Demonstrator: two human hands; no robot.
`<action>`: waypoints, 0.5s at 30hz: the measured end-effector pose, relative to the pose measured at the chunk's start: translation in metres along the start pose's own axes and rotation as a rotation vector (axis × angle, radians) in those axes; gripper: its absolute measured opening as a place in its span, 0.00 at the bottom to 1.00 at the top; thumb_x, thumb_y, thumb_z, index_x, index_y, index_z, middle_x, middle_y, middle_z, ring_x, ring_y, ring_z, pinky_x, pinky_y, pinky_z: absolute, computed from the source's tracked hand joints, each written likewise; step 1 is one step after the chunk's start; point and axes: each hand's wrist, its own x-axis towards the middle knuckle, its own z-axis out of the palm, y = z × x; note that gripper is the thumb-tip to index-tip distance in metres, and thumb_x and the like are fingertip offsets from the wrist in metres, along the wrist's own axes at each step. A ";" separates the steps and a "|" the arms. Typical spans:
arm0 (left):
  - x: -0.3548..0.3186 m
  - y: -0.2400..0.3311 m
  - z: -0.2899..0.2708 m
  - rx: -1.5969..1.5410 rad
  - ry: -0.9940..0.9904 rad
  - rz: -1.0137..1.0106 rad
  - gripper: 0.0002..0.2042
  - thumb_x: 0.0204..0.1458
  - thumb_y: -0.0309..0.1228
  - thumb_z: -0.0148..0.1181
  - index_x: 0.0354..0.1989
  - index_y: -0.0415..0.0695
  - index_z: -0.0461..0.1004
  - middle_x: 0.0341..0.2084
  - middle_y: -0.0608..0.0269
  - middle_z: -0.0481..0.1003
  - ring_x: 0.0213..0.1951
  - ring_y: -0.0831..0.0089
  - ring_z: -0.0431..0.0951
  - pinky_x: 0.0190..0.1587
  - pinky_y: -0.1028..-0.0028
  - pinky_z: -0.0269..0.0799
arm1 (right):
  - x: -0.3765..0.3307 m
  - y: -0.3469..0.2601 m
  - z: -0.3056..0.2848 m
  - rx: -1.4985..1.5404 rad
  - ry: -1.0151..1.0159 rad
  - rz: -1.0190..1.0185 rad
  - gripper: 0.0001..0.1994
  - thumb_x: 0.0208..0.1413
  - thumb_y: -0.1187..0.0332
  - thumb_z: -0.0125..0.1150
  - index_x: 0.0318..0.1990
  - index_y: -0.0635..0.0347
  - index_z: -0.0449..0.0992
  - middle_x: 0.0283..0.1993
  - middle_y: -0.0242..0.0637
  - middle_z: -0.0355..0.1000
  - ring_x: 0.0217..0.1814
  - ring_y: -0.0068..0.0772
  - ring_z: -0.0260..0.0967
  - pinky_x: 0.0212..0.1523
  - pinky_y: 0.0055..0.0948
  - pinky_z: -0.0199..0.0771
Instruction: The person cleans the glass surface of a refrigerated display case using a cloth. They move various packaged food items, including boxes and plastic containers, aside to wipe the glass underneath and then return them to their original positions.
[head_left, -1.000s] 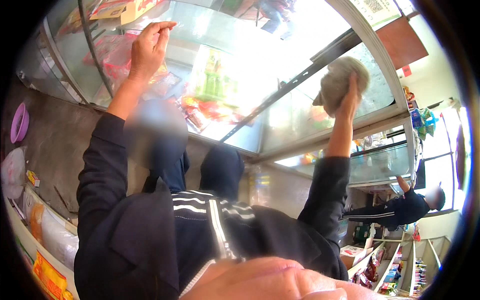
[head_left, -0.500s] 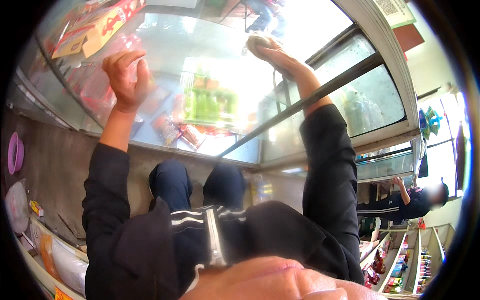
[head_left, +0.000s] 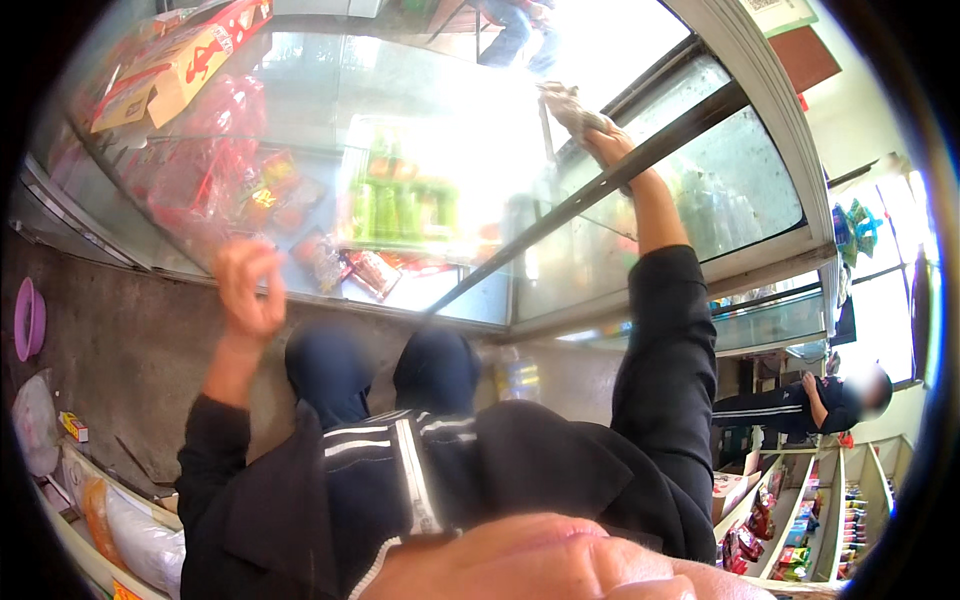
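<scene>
A crumpled greyish cloth is gripped in my right hand, at the right end of the glass display case, beyond a dark metal frame bar. My left hand hangs over the front edge of the case, its fingers curled and blurred, and I cannot make out anything in it. Through the glass show green packets in a clear tray, a brown snack packet and pink-red plastic bags.
A yellow and red carton rests on the glass at the far left. Sliding glass panels stand at right. A purple basin is on the floor at left. Another person stands at far right, near shelves of packets. Someone's legs show beyond the case.
My right hand has moved right and slightly nearer with the cloth. My left hand has dropped from above the glass to the case's front edge. The person at right has lowered an arm.
</scene>
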 end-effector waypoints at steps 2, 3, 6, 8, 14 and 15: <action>-0.042 0.017 -0.001 -0.091 -0.175 -0.019 0.09 0.44 0.23 0.57 0.35 0.46 0.73 0.35 0.60 0.72 0.39 0.58 0.71 0.46 0.61 0.64 | -0.015 0.019 -0.019 -0.001 -0.019 0.148 0.24 0.53 0.57 0.50 0.54 0.63 0.70 0.46 0.41 0.72 0.46 0.31 0.67 0.48 0.29 0.66; -0.061 0.029 -0.001 -0.154 -0.229 -0.058 0.08 0.43 0.23 0.57 0.33 0.46 0.73 0.34 0.59 0.73 0.38 0.58 0.72 0.45 0.61 0.64 | -0.014 0.030 -0.021 -0.023 0.016 0.128 0.25 0.53 0.56 0.51 0.54 0.63 0.70 0.46 0.41 0.72 0.45 0.31 0.67 0.47 0.29 0.66; -0.075 0.072 0.011 -0.315 -0.283 -0.072 0.04 0.44 0.22 0.56 0.29 0.42 0.74 0.30 0.56 0.74 0.35 0.57 0.73 0.41 0.59 0.66 | -0.012 0.050 -0.023 -0.137 0.085 0.168 0.25 0.52 0.55 0.52 0.53 0.62 0.71 0.47 0.41 0.72 0.45 0.31 0.68 0.47 0.29 0.67; -0.108 0.078 0.022 -0.395 -0.393 -0.136 0.09 0.47 0.24 0.56 0.38 0.39 0.74 0.38 0.51 0.74 0.42 0.53 0.73 0.50 0.59 0.66 | 0.001 0.029 -0.014 -0.232 0.067 0.276 0.25 0.53 0.56 0.52 0.54 0.62 0.71 0.48 0.41 0.72 0.47 0.31 0.68 0.48 0.28 0.66; -0.143 0.073 0.049 -0.290 -0.519 -0.152 0.10 0.47 0.25 0.56 0.38 0.39 0.75 0.38 0.51 0.74 0.41 0.56 0.73 0.48 0.60 0.66 | 0.029 -0.017 0.016 0.023 -0.117 -0.141 0.24 0.54 0.53 0.52 0.49 0.65 0.73 0.50 0.50 0.71 0.52 0.43 0.68 0.52 0.30 0.65; -0.143 0.074 0.045 -0.269 -0.545 -0.148 0.10 0.46 0.25 0.56 0.38 0.40 0.75 0.37 0.52 0.74 0.40 0.56 0.73 0.47 0.61 0.67 | 0.036 -0.032 0.031 -0.062 -0.110 -0.186 0.25 0.55 0.52 0.51 0.52 0.64 0.70 0.50 0.48 0.71 0.51 0.41 0.67 0.51 0.30 0.65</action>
